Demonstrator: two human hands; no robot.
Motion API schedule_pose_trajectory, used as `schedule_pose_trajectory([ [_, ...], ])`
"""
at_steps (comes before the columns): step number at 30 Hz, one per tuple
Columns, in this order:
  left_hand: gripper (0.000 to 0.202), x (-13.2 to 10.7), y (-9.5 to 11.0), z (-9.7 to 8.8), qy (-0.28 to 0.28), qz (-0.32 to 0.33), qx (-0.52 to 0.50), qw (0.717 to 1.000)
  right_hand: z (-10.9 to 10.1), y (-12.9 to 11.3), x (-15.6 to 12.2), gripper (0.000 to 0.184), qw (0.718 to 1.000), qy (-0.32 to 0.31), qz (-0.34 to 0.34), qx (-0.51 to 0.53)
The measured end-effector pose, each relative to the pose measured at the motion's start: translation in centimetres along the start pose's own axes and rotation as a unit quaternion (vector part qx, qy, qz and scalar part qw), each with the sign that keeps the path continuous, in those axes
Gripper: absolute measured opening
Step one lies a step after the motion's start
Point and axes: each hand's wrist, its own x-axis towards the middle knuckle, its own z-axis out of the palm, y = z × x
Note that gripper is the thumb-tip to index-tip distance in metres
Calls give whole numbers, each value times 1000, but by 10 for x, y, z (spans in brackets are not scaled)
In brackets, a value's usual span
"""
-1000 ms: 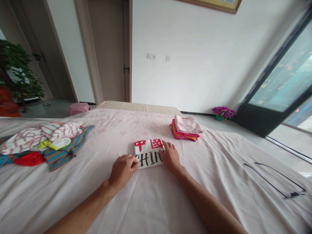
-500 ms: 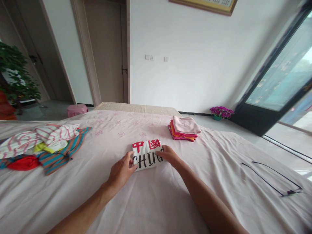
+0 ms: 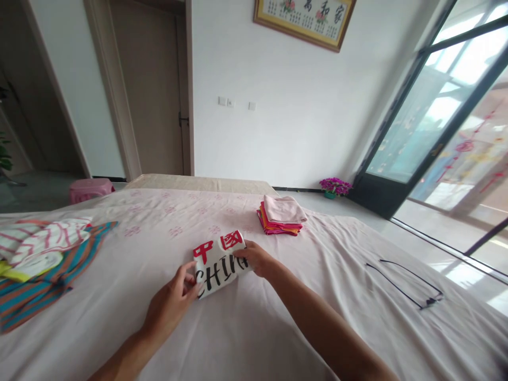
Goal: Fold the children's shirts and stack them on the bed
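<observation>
A folded white shirt (image 3: 217, 259) with red characters and black letters is raised off the pink bed sheet (image 3: 246, 328), tilted with its right side higher. My left hand (image 3: 171, 301) pinches its lower left corner, thumb on top. My right hand (image 3: 256, 257) grips its right edge, fingers curled round it. A neat stack of folded pink, orange and red cloths (image 3: 281, 214) lies further back to the right.
A loose heap of striped and yellow clothes (image 3: 35, 259) lies at the left of the bed. A black hanger (image 3: 405, 283) rests on the sheet at right. Beyond the bed are a pink stool (image 3: 89, 188), a flower pot (image 3: 335, 187) and glass doors (image 3: 436, 121).
Both hands went from pressing the folded shirt flat to gripping its edges and lifting it off the sheet. The view has swung to the right and upward.
</observation>
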Motion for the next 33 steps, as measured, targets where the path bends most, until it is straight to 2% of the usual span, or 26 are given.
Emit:
schedule_pose_trajectory([
  [4,51,3,-10,3,-2,-4,-24,1000,-22,-32,-6,43,998,-24,-54,18],
  [8,50,6,-15,5,-6,-4,-21,1000,-59,-86,-6,41,992,-20,-127,1],
  [12,51,8,-19,7,-5,-1,-24,1000,-108,-146,5,38,974,46,-221,-3],
  [15,51,10,-22,10,1,-4,-27,1000,-153,-175,20,34,958,94,-271,0],
  [18,51,12,-26,13,7,-7,-29,1000,-198,-174,36,30,953,161,-256,-9],
  [20,51,13,-29,14,11,-6,-35,999,-224,-159,45,26,953,230,-193,-36],
  [23,52,14,-30,14,17,-3,-42,999,-248,-133,53,21,953,268,-130,-56],
  [26,51,12,-25,12,29,1,-45,999,-257,-122,59,23,953,271,-123,-51],
  [31,49,10,-13,7,42,4,-41,998,-254,-138,65,36,959,205,-194,-26],
  [33,50,11,-13,7,45,1,-40,998,-255,-141,66,34,957,212,-187,-61],
])
